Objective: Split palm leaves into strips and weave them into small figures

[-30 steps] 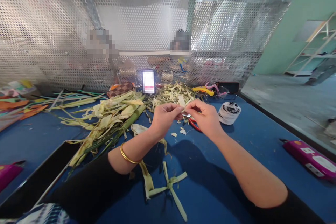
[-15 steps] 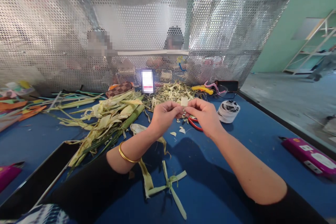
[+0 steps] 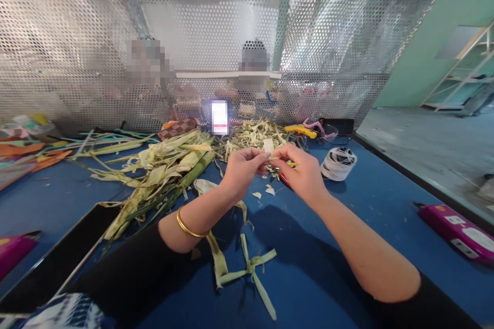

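Over the middle of the table, my left hand (image 3: 241, 174) and my right hand (image 3: 304, 170) meet with fingertips pinched around a small pale piece of corn husk (image 3: 268, 146). Its square upper part sticks up between the thumbs and fingers; the lower part is mostly covered. A red-handled tool (image 3: 284, 180) lies partly hidden below my right hand. Cut husk scraps (image 3: 270, 191) are scattered just in front of the hands. Nearer to me, a cross-shaped tied husk piece (image 3: 264, 295) rests on the blue table.
Left of my hands spreads a heap of dry husks (image 3: 154, 175); shredded husk (image 3: 258, 131) is piled behind them. A spool of white twine (image 3: 338, 164) stands to the right. Farther back are a lit phone (image 3: 219, 117), a yellow-handled tool (image 3: 301, 130) and a perforated metal screen (image 3: 227, 15).
Both hands stay together, with slight finger movement on the husk piece. My right fingers have shifted a little, and a greenish edge now shows between the fingertips. The view has moved slightly.
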`<state>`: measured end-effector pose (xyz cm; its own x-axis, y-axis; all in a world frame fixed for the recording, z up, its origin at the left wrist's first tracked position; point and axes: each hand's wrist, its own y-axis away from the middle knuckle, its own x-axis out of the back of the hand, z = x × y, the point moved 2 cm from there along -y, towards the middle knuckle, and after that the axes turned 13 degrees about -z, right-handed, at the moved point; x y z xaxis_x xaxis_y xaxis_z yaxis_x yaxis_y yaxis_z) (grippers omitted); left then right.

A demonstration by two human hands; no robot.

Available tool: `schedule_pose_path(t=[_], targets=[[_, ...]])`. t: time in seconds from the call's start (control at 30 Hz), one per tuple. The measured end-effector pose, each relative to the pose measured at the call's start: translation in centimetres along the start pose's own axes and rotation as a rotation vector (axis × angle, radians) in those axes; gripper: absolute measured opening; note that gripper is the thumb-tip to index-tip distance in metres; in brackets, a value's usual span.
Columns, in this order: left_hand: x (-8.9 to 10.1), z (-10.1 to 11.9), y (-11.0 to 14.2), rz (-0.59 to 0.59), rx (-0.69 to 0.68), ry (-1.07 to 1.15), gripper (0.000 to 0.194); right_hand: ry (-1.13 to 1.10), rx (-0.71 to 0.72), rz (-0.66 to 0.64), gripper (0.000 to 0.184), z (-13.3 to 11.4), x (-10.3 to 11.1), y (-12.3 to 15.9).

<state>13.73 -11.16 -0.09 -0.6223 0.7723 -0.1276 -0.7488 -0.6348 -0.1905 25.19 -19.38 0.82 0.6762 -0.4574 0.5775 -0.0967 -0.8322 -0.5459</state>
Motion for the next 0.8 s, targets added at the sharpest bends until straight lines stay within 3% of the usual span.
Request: schedule_pose_path(t=[0.13, 0.5, 0.8], targets=[[0.01, 0.13, 0.06, -0.028, 0.026, 0.047, 0.016, -0.001, 0.002, 0.015, 0.007, 0.01, 0.02, 0.00], [-0.31, 0.68, 0.17, -0.007, -0.126, -0.109, 0.009, -0.280, -0.176, 0.132, 0.010, 0.61, -0.02, -0.15], [-0.63, 0.52, 0.28, -0.038, -0.128, -0.112, 0.007, -0.338, -0.183, 0.117, 0.008, 0.82, 0.00, -0.32]])
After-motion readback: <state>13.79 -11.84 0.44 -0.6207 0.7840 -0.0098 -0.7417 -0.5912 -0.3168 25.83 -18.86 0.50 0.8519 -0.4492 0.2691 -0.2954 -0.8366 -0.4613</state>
